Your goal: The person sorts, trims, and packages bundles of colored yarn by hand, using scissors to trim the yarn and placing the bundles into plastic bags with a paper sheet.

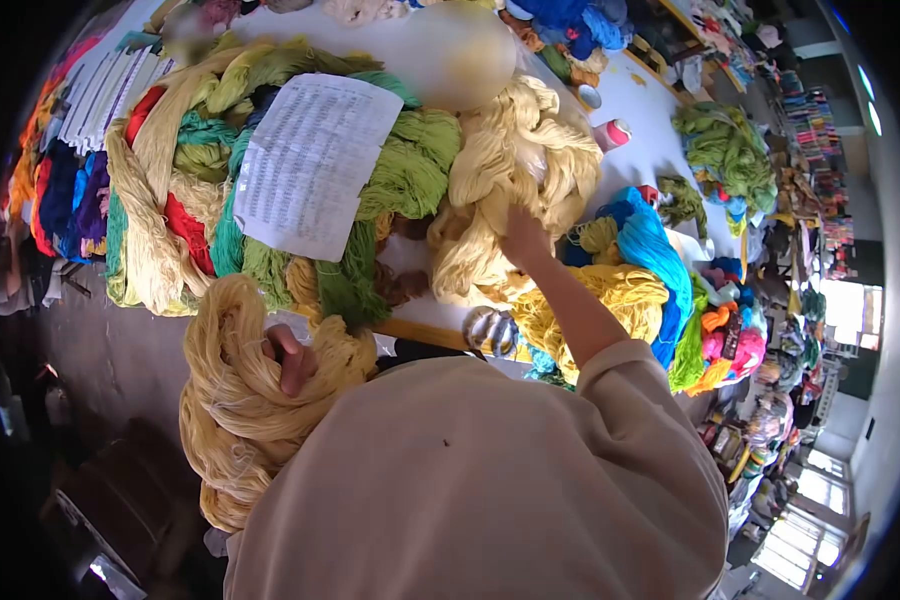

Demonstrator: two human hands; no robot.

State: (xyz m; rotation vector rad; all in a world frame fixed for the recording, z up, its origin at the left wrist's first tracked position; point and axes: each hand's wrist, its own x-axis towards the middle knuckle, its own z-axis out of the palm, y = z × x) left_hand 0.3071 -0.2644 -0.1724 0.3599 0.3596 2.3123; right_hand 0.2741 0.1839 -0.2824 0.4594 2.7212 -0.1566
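My left hand is closed round a thick bundle of cream yarn skeins, which hangs beside my body at the table's front edge. My right hand reaches into a pale yellow heap of yarn skeins on the table; its fingers are mostly hidden against the strands. Left of that heap lie green yarn skeins, partly covered by a printed sheet of paper. Golden yellow yarn lies under my right forearm.
Bright blue yarn and a pink-topped cone are to the right on the white table. A roll of rings lies at the front edge. Stacked white sheets stand at left. Shelves of coloured yarn line the far right.
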